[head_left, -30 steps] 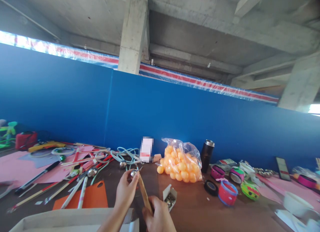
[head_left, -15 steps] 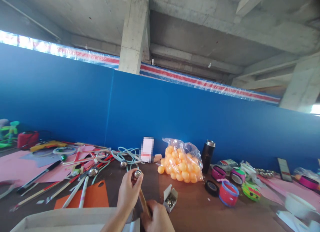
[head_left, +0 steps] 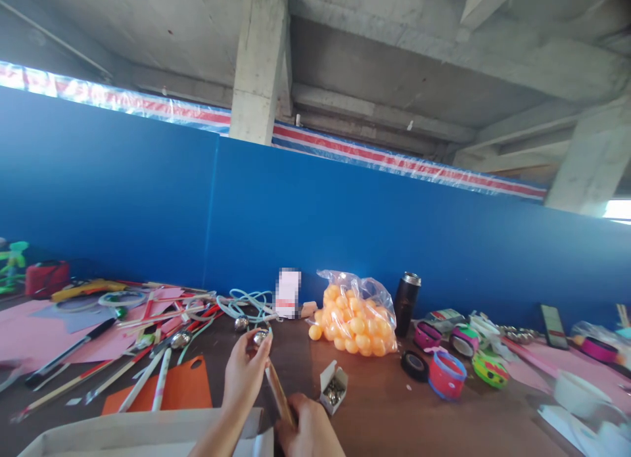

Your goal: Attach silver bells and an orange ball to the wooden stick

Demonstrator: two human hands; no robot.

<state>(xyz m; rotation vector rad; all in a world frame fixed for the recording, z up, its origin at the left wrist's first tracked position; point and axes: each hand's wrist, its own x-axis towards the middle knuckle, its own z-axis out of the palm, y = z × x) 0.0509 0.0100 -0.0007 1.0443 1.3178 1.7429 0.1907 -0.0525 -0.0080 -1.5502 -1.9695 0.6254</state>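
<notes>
One shiny silver ball (head_left: 261, 337), slim wooden stick (head_left: 279, 392)

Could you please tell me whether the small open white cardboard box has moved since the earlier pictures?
No, the small white cardboard box has kept its place, judged against the clear plastic bag of orange balls.

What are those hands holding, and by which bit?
Left hand: a silver ball, by its sides, between thumb and fingers. Right hand: a wooden stick, by its near end.
</notes>
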